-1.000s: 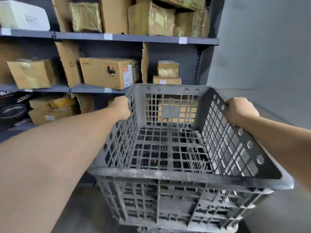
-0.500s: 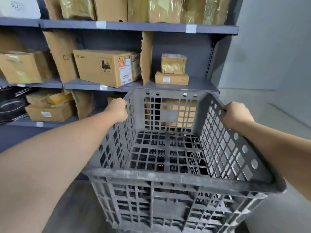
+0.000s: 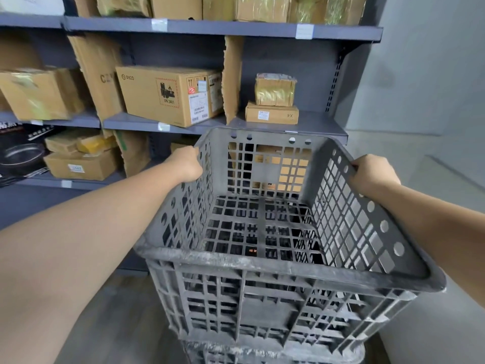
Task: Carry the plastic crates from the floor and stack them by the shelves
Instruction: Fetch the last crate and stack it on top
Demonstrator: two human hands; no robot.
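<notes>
Both hands clasp the dark grey slotted plastic crate [image 3: 275,232] by its side rims, the left hand [image 3: 187,166] curled over the rim at ten o'clock and the right hand [image 3: 372,174] at two o'clock. It sits atop another dusty grey crate [image 3: 275,353] at six o'clock, before grey metal shelves [image 3: 223,28] holding a brown cardboard box [image 3: 168,95] at eleven o'clock.

Dark grey lattice-walled plastic crate [image 3: 275,232], open-topped, empty, dusty white scuffs along near rim, tilted slightly, sitting above a second grey plastic crate [image 3: 275,353] at bottom edge, grey metal shelves [image 3: 210,27] just beyond
</notes>
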